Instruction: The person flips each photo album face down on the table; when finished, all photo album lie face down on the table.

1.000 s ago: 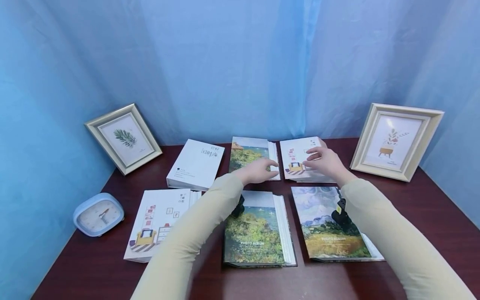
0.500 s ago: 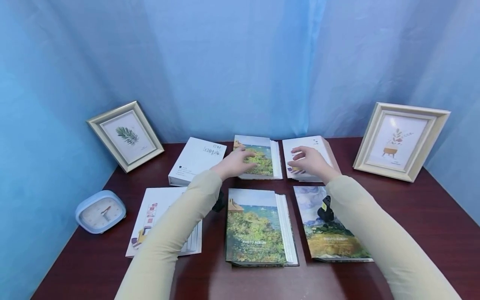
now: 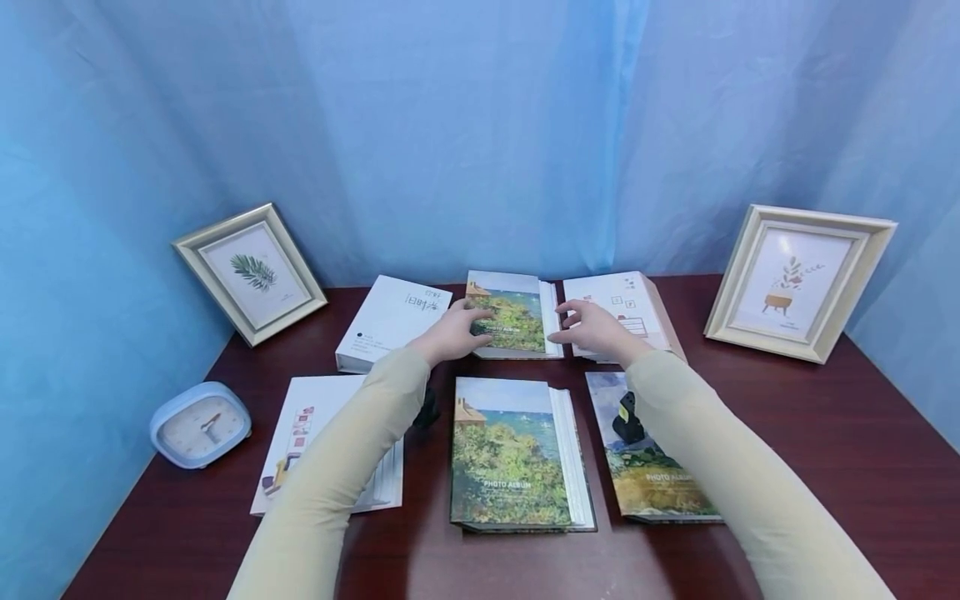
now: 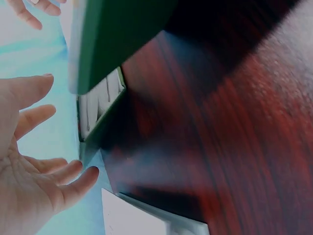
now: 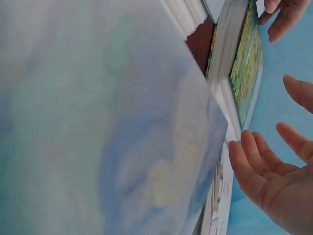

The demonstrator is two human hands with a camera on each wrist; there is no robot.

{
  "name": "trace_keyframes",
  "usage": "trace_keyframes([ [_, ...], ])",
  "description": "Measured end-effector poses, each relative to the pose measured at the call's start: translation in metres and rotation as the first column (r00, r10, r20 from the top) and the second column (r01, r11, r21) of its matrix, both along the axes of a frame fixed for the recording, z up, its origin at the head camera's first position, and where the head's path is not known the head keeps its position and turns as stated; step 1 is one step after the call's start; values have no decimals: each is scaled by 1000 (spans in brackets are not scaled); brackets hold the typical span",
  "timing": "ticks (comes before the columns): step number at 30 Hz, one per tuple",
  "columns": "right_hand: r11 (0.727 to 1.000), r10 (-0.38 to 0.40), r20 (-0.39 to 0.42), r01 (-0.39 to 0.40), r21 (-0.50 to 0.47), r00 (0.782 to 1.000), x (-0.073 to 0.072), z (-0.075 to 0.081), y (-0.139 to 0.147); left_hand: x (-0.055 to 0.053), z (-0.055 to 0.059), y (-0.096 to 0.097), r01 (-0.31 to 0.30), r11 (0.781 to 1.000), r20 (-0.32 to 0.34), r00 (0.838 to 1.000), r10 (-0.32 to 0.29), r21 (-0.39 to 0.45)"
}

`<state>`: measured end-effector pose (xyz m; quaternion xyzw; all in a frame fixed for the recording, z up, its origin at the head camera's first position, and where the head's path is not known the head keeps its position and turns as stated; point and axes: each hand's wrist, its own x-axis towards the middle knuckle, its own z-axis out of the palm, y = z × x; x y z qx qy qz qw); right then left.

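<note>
At the back middle of the table lies a photo album (image 3: 517, 315) with a painted seaside-garden cover, its white page edges (image 5: 230, 54) facing right. My left hand (image 3: 450, 331) hovers at its left side, over the corner of a white album (image 3: 390, 321), thumb and fingers spread. On the other side, my right hand (image 3: 596, 327) overlaps a second white album (image 3: 630, 304), fingertips pointing at the garden album's page side. Both hands hold nothing: the left wrist view shows loosely bent fingers (image 4: 80, 186), and the right wrist view shows much the same.
In front lie a white album with an armchair picture (image 3: 296, 442), another garden-cover album (image 3: 510, 467) and a wheat-field album (image 3: 660, 479) under my right forearm. A blue clock (image 3: 201, 423) stands left. Picture frames stand at the back left (image 3: 251, 273) and right (image 3: 802, 283).
My left hand has moved left across the garden album to its left side. My right hand has shifted left from over the white album toward the garden album's page side.
</note>
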<state>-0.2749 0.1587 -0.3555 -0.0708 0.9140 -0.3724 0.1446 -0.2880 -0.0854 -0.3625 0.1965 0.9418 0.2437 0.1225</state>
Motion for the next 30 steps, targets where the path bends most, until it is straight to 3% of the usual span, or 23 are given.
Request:
trace_keyframes([
  [7, 999, 36, 25, -36, -10, 999, 0, -5, -9, 1, -4, -4, -31, 999, 31, 999, 31, 10],
  [18, 996, 62, 3, -62, 57, 998, 0, -3, -24, 0, -12, -9, -32, 999, 47, 998, 32, -4],
  [25, 996, 66, 67, -70, 58, 996, -3, -7, -32, 0, -15, -11, -35, 999, 72, 997, 36, -19],
  [30, 994, 77, 60, -81, 74, 995, -3, -9, -36, -1, -19, -11, -26, 1000, 78, 997, 27, -17],
])
